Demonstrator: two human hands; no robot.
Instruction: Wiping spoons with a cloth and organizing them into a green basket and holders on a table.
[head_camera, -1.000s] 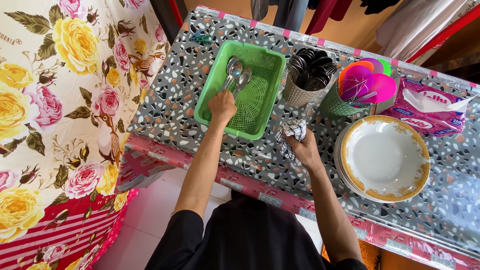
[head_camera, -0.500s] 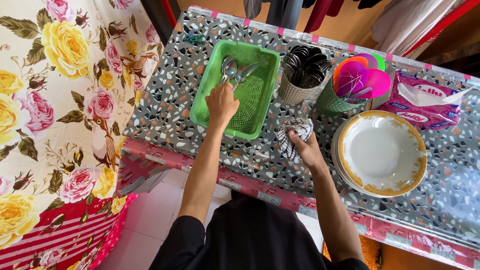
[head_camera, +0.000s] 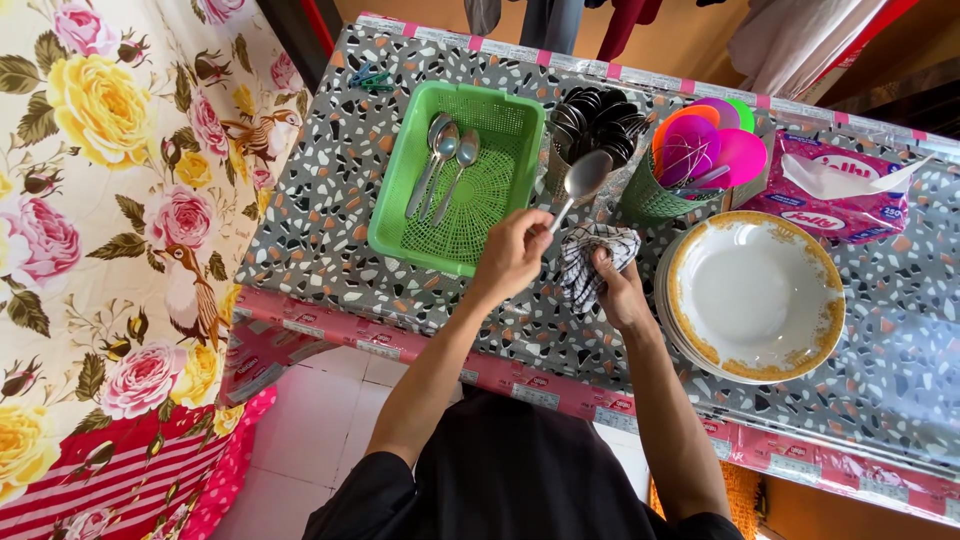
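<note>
Left hand: we are closing our left hand (head_camera: 512, 255) around the handle of a steel spoon (head_camera: 580, 182), fingers curled shut on it.
Right hand: we are gripping a crumpled checked cloth (head_camera: 590, 262) in our right hand (head_camera: 620, 295), fingers folded over it; the cloth is bunching just beside the spoon's handle, between the two hands.
Spoon's lie: the spoon is pointing up and away from our left hand, its long axis running from the fist toward the far right, bowl end outermost and hanging in front of the holder of spoons.
Nearer hand: the left one is holding it; the right is sitting just beside the handle end, and we cannot tell whether cloth and handle are touching.
Beyond the left hand: a green plastic basket (head_camera: 500, 125) is lying just past our left hand and to its left, with three spoons (head_camera: 443, 160) resting in it.
Beyond the spoon bowl: a holder of dark steel spoons (head_camera: 600, 115) is standing there, and a green mesh cup of bright plastic spoons (head_camera: 705, 150) next to it.
Right of the right hand: a stack of white gold-rimmed plates (head_camera: 755, 295) is sitting near; a pink tissue pack (head_camera: 840, 190) further out.
Surface: a terrazzo-patterned tabletop (head_camera: 320, 200) with pink edging.
Room: a floral curtain (head_camera: 110, 230) is hanging well to our left; pale floor tiles below.
</note>
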